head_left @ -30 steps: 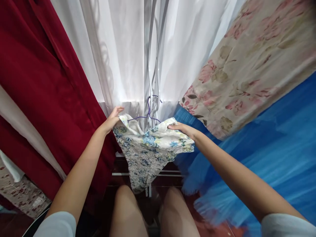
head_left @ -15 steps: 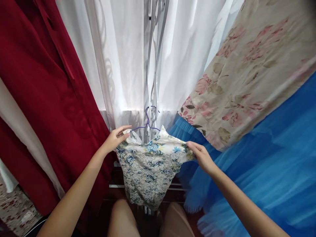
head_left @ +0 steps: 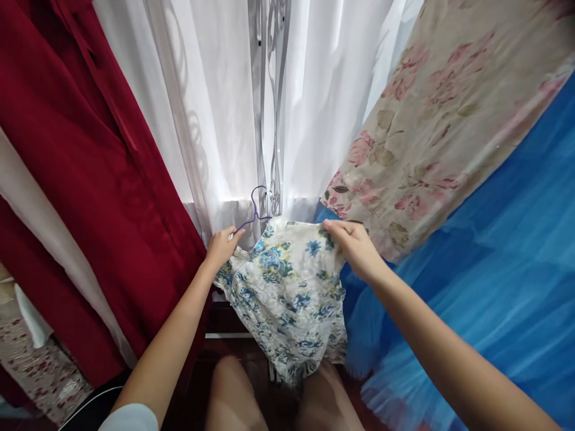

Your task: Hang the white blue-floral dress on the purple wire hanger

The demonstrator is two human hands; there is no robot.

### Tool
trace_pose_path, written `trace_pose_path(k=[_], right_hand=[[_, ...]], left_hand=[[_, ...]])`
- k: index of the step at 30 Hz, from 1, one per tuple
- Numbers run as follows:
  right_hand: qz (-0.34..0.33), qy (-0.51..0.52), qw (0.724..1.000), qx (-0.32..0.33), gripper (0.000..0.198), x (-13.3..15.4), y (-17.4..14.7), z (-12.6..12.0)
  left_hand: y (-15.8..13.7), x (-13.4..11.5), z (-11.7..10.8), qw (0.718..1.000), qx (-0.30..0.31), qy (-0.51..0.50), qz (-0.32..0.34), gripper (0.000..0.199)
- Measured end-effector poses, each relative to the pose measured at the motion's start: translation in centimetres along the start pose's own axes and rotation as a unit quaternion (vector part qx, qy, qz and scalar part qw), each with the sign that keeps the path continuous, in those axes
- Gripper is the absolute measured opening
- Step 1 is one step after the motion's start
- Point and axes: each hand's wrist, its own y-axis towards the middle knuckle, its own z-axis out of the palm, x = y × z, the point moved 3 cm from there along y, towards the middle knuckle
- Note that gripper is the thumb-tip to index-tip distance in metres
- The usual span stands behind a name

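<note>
A white blouse [head_left: 287, 287] with blue and yellow-green flowers hangs in front of my knees, its lower part slightly blurred. The thin purple hanger [head_left: 254, 211] rises from its neckline, hook upward and tilted. At the hanger's left end, my left hand [head_left: 223, 246] is closed with thumb and fingers around the purple arm, close to the blouse's left shoulder. My right hand [head_left: 357, 246] pinches the blouse at its right shoulder edge, keeping the top edge stretched. The hanger's right arm is mostly hidden inside the blouse.
Long red cloth [head_left: 103, 179] hangs on the left. White curtains [head_left: 215, 108] and a grey metal grille [head_left: 268, 120] are straight ahead. To the right hang beige floral cloth [head_left: 404, 149] and blue tulle [head_left: 449, 305]. My bare knees [head_left: 236, 389] are below.
The blouse has turned and shifted, with its right shoulder raised by my right hand. The hanger has tilted left, and my left hand now grips its left end.
</note>
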Motion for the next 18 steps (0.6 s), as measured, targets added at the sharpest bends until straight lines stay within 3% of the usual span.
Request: trace_pose_path(k=[3,8,10,12,14,15,17,18], right_hand=[[-0.011,-0.024,0.999,0.027,0.047,1.1,-0.8,1.1],[-0.009,0.007,1.0,0.024,0.044,1.4,1.2,0.6],[-0.02,-0.001,0.998,0.058,0.04,2.0,0.5,1.3],[-0.042,-0.01,0.985,0.166,0.032,2.9,-1.9,2.9],[-0.086,-0.001,0.934,0.346,0.026,3.7,-5.3,4.8],[-0.11,0.006,0.903,0.415,0.035,3.8,-6.8,5.5],[-0.152,-0.004,0.873,0.463,0.054,3.1,-8.7,5.8],[-0.166,-0.028,0.884,0.437,0.059,2.3,-8.9,5.6]], left_hand=[[0.7,0.8,0.9,1.0,-0.006,-0.012,-0.007,0.042],[1.5,0.7,1.4,0.998,-0.024,-0.057,-0.005,0.041],[1.3,0.9,1.3,0.996,-0.033,-0.083,-0.011,0.039],[0.8,1.1,1.5,0.992,-0.046,-0.115,-0.025,0.041],[-0.2,1.0,1.9,0.987,-0.061,-0.144,-0.042,0.045],[-0.9,0.6,2.2,0.984,-0.062,-0.16,-0.05,0.047],[-2.2,-1.0,2.9,0.973,-0.031,-0.22,-0.055,0.05],[-2.9,-2.2,3.4,0.962,0.003,-0.268,-0.053,0.05]])
